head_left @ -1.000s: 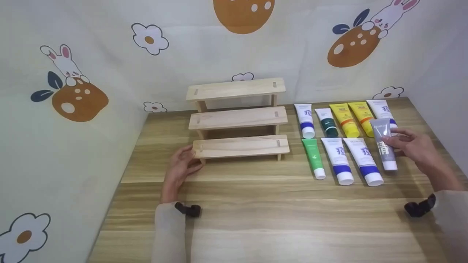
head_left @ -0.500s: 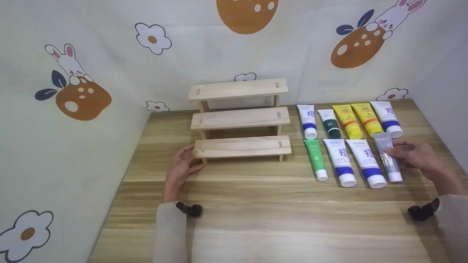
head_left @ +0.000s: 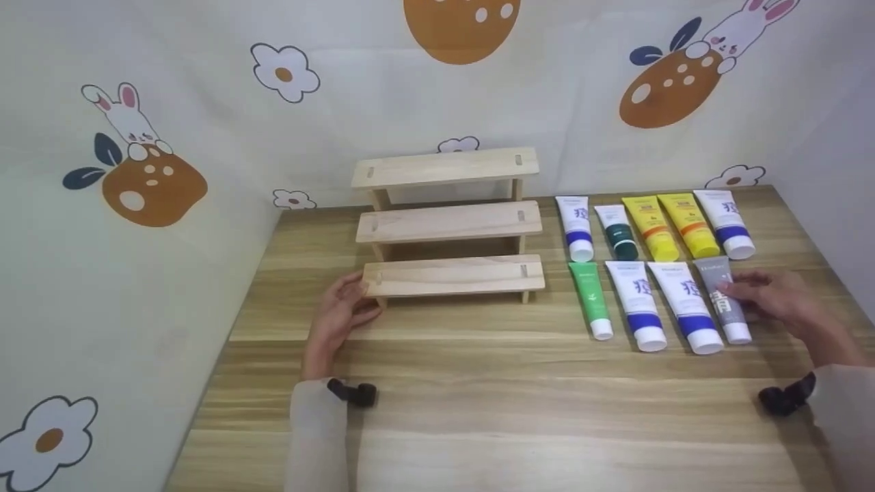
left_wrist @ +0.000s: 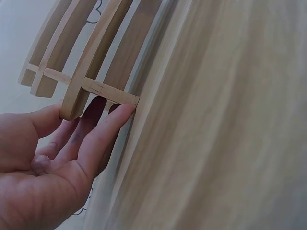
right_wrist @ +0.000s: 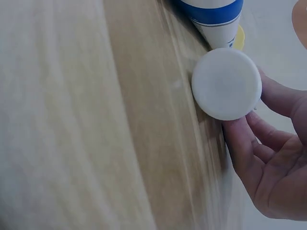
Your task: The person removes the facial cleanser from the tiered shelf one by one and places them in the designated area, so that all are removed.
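Observation:
My left hand grips the left end of the lowest step of a three-tier wooden display stand. In the left wrist view its thumb lies at the board's edge, and the fingers reach under to the leg. My right hand holds a grey squeeze tube from its right side, thumb on top. The tube lies at the right end of the front row, cap toward me. Its white cap faces the camera in the right wrist view and hides most of the tube.
Left of the grey tube lie two white-and-blue tubes and a green tube. Behind them, a back row has two yellow tubes, a white-and-dark-green tube and white-and-blue ones. A printed cloth wall stands behind the wooden table.
My right hand has brought the grey tube down and toward me, from over the back row's right end to the front row. My left hand stays at the stand.

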`<action>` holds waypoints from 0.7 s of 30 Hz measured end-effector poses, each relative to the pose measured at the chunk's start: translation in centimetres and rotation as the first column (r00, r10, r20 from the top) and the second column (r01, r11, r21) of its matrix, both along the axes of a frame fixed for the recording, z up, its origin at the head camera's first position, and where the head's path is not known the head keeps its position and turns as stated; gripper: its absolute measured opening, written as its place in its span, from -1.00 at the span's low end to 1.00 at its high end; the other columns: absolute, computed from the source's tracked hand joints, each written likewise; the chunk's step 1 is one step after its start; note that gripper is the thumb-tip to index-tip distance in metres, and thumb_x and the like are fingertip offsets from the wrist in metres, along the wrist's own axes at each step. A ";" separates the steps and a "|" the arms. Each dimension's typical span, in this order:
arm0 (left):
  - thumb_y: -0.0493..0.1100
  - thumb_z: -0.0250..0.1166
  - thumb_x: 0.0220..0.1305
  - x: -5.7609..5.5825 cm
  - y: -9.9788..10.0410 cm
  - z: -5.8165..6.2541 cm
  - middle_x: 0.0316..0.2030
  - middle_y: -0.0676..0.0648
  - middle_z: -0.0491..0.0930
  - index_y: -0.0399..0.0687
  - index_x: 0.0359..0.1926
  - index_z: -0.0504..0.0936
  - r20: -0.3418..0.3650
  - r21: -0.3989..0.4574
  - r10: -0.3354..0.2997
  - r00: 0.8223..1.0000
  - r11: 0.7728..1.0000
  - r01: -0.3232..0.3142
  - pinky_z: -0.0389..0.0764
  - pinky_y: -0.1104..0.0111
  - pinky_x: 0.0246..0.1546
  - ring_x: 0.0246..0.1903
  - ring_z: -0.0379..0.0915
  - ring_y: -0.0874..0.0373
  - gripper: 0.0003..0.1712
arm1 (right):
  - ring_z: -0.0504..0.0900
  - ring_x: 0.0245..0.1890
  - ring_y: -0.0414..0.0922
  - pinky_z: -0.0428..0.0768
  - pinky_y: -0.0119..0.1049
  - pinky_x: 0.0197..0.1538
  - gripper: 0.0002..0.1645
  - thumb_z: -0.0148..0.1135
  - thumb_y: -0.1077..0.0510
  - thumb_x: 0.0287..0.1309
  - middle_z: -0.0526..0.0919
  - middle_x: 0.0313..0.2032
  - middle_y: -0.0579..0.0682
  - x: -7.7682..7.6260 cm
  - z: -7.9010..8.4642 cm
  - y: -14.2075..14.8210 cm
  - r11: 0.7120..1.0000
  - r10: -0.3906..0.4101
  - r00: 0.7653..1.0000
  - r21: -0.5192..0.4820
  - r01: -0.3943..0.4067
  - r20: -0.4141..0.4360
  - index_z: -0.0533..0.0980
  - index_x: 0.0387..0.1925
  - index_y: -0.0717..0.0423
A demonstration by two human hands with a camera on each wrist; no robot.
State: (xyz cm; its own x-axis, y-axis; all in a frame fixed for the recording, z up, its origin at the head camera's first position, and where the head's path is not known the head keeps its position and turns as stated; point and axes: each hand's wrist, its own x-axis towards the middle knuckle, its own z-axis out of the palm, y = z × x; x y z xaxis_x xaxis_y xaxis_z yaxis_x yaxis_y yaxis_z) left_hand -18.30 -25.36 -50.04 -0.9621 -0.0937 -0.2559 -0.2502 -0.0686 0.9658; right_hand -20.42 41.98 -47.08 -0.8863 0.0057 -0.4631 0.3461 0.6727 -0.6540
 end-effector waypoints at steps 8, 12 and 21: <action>-0.16 0.08 0.54 -0.1 0.0 0.0 0.30 -0.35 0.40 -0.18 0.45 0.27 -0.002 -0.006 -0.002 1.000 1.000 0.002 0.80 0.23 -0.01 0.06 0.60 -0.04 -0.46 | 0.58 0.05 0.12 0.62 -0.37 -0.13 0.35 0.28 -0.48 0.09 0.20 0.35 0.56 -0.1 0.4 -0.1 0.998 -0.048 0.998 0.032 0.047 0.050 0.00 0.47 0.43; -0.18 0.05 0.55 -0.1 0.2 0.0 0.31 -0.35 0.38 -0.18 0.46 0.25 0.009 0.004 -0.009 1.000 1.000 0.009 0.80 0.22 0.00 0.10 0.58 -0.08 -0.46 | 0.63 -0.25 -0.22 0.69 -0.41 -0.22 0.31 0.33 -0.44 0.08 0.35 0.29 0.52 0.0 0.5 0.3 0.996 -0.075 0.996 0.045 0.073 0.055 0.06 0.44 0.45; -0.19 0.07 0.54 -0.3 -0.1 0.0 0.33 -0.35 0.36 -0.21 0.44 0.26 -0.017 0.003 0.008 1.000 1.000 -0.008 0.82 0.25 -0.07 0.03 0.62 -0.03 -0.46 | 0.63 -0.32 -0.30 0.72 -0.40 -0.25 0.29 0.37 -0.41 0.08 0.42 0.23 0.50 -0.4 0.2 0.0 0.995 -0.084 0.996 0.056 0.082 0.029 0.10 0.41 0.49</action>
